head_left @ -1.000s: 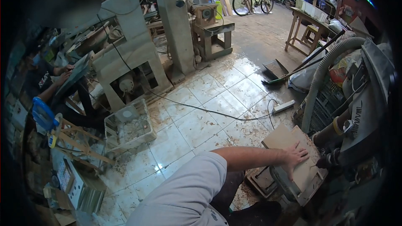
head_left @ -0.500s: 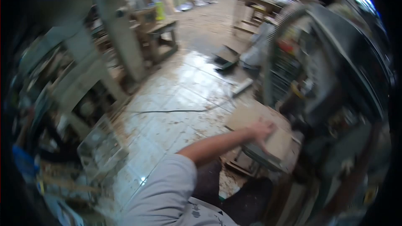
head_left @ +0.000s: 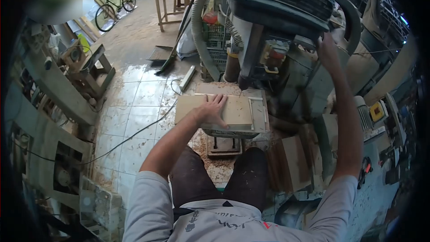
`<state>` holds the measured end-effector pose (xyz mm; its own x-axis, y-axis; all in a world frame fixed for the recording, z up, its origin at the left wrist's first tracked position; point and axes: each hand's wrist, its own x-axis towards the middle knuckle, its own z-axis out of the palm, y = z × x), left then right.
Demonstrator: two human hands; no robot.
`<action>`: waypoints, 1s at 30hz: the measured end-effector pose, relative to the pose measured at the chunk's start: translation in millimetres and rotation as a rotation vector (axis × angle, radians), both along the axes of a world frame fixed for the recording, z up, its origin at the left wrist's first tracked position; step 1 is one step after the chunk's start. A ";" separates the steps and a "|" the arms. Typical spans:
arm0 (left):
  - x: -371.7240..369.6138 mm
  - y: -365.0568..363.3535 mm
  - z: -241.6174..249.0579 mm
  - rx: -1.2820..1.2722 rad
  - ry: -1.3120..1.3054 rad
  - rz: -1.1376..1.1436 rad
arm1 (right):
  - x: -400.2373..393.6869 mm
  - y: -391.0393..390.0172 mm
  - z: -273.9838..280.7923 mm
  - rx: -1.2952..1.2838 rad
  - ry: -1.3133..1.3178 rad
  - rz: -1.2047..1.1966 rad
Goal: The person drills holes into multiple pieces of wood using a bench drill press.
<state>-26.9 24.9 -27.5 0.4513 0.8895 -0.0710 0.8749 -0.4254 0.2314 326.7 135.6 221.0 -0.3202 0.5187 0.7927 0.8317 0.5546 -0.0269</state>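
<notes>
My left hand [head_left: 212, 110] lies with fingers spread on a flat, light wooden board [head_left: 237, 111], pressing it against the drill press table [head_left: 259, 127]. Just past my fingertips, the drill chuck [head_left: 244, 82] points down, with a thin drill bit [head_left: 240, 93] at the board's far edge. My right hand [head_left: 328, 49] is raised at the right side of the bench drill's head [head_left: 280, 2]. Its fingers look closed there, but what they hold is hidden. A light strip [head_left: 256, 112] runs along the board's right end.
A ribbed grey hose [head_left: 197, 22] hangs left of the drill. Behind it are a dustpan [head_left: 160, 54] and a wooden table [head_left: 168, 4]. A black cable [head_left: 134, 133] crosses the tiled floor, which has wood shavings. Wooden boards [head_left: 293, 159] stand at the right, near a motor [head_left: 365, 110].
My view has swung right to face the drill press. My left hand stays on the board, its fingers now spread flatter. My right hand now shows up by the drill's head.
</notes>
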 end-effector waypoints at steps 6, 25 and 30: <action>3.1 -48.4 26.0 -0.044 0.091 -0.077 | 2.1 -131.7 -129.4 -1.025 0.519 0.450; 10.6 -135.3 40.8 -1.248 -0.764 0.007 | -127.5 -266.4 -232.4 -0.766 0.663 0.762; 4.4 -133.9 27.8 -1.218 -0.358 0.132 | -127.4 -272.6 -242.1 -0.866 0.719 0.770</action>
<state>-22.6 -109.0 0.2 0.5273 0.3750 -0.7625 0.7026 0.3122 0.6394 199.3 -137.0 -21.1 -0.4100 0.8095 0.4202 -0.0226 0.4515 -0.8920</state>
